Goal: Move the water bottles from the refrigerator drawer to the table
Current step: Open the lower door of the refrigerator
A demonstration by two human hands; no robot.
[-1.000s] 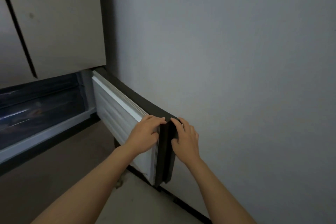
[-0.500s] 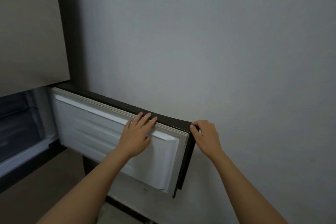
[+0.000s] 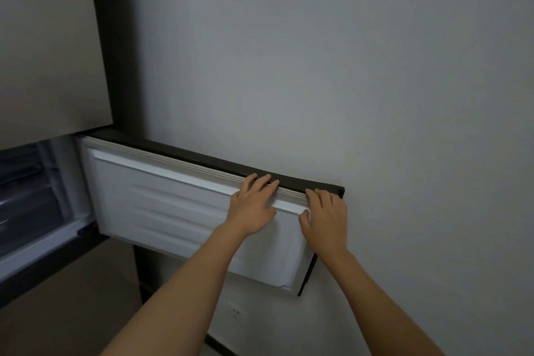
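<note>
Our left grip (image 3: 252, 208) lies flat on the refrigerator door (image 3: 173, 211) at its top edge; our right grip (image 3: 325, 217) hooks that edge. We swing gently, sparing the wall (image 3: 361, 66).

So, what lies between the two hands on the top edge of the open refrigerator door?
Only a short bare stretch of the refrigerator door, its white liner and seal, between the left hand and the right hand. The head view shows it.
</note>
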